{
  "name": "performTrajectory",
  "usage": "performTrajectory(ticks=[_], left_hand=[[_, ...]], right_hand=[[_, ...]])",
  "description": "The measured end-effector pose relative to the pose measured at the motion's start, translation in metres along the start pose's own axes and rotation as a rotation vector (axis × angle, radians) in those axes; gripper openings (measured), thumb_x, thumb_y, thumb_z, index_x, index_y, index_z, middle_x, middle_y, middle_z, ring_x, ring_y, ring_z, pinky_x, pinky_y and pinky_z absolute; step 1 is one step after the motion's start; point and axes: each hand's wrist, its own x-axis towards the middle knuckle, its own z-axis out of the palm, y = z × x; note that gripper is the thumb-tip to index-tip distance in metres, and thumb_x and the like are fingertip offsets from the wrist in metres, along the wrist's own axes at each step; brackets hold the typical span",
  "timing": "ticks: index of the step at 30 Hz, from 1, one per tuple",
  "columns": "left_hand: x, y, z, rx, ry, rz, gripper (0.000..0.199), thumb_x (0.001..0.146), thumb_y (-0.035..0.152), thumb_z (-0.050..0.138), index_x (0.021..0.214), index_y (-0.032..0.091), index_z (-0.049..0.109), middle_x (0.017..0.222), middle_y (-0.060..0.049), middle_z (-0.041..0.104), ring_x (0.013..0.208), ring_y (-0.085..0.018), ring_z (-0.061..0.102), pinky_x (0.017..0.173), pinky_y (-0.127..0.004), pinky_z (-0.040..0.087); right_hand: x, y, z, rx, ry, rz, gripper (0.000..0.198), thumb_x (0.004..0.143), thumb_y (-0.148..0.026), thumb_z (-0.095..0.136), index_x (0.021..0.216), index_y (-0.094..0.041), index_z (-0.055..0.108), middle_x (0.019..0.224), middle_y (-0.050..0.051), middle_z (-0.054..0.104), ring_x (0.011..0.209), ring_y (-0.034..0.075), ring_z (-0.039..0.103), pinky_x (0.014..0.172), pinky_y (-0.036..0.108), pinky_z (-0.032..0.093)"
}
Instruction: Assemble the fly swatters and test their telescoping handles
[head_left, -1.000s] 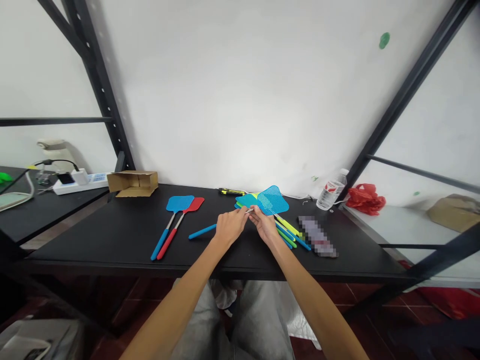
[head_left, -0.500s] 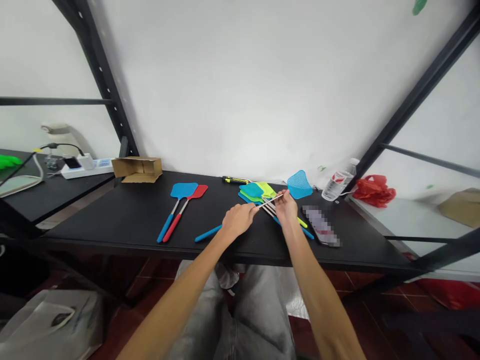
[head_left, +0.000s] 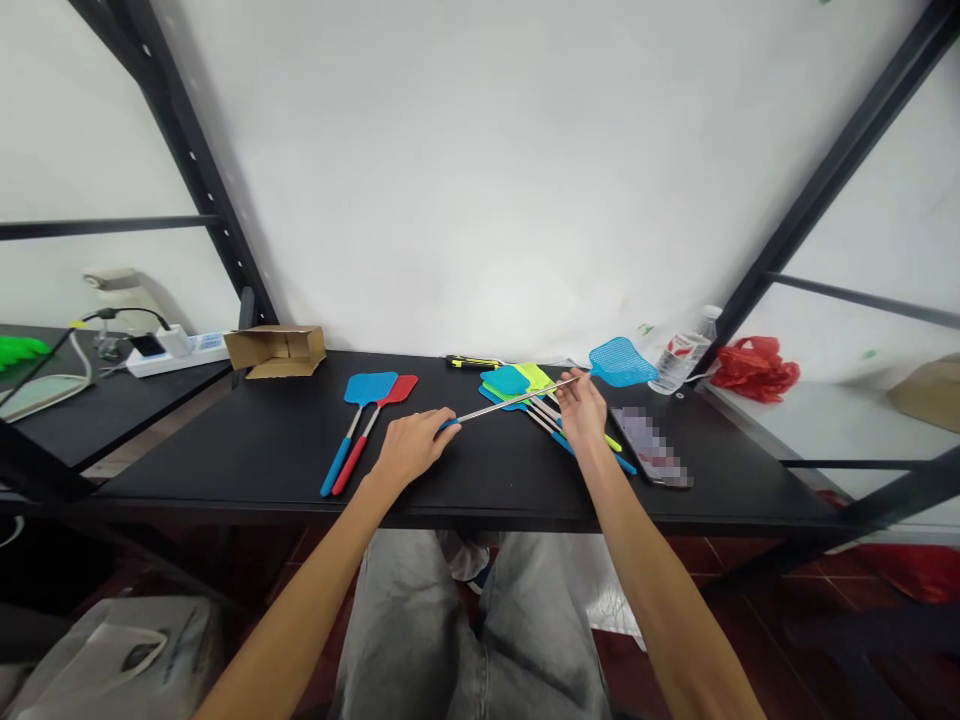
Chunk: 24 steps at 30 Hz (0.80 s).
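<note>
A blue fly swatter (head_left: 621,362) is stretched between my two hands above the black table (head_left: 247,450). My left hand (head_left: 415,440) is closed around its blue grip. At the other end, my right hand (head_left: 581,405) pinches the metal rod close to the mesh head. Beneath the rod lies a pile of swatters with teal and yellow-green heads (head_left: 507,380), their handles pointing to the lower right. Left of my hands, a blue swatter (head_left: 370,387) and a red swatter (head_left: 400,389) lie side by side, the blue head overlapping the red one.
An open cardboard box (head_left: 276,352) stands at the table's back left. On the right are a phone (head_left: 651,447), a plastic bottle (head_left: 682,350) and a red plastic bag (head_left: 756,370). A black-and-yellow tool (head_left: 471,362) lies by the wall. A power strip (head_left: 202,353) rests on the left table.
My left hand has moved left along the swatter from its rod to its blue grip, and more metal rod shows between my hands. The mesh head has shifted right and tilted flatter.
</note>
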Motion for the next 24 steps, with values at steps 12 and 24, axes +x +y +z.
performTrajectory(ticks=[12, 24], left_hand=[[-0.003, 0.003, 0.008, -0.008, 0.014, 0.027, 0.042, 0.101, 0.05, 0.027, 0.112, 0.031, 0.064, 0.103, -0.002, 0.073, 0.093, -0.019, 0.067, 0.066, -0.025, 0.036], [-0.003, -0.004, 0.01, 0.003, 0.059, -0.008, 0.039, 0.101, 0.044, 0.028, 0.105, 0.029, 0.064, 0.097, -0.003, 0.072, 0.088, -0.019, 0.065, 0.065, -0.027, 0.034]], right_hand=[[-0.001, 0.005, 0.002, -0.024, -0.012, 0.007, 0.023, 0.083, -0.038, 0.073, 0.08, -0.017, 0.063, 0.072, 0.001, 0.07, 0.068, 0.012, 0.068, 0.066, 0.023, 0.055], [-0.002, -0.006, 0.0, -0.023, 0.005, -0.064, 0.024, 0.083, -0.042, 0.07, 0.09, -0.021, 0.064, 0.078, -0.001, 0.071, 0.069, 0.011, 0.068, 0.067, 0.024, 0.055]])
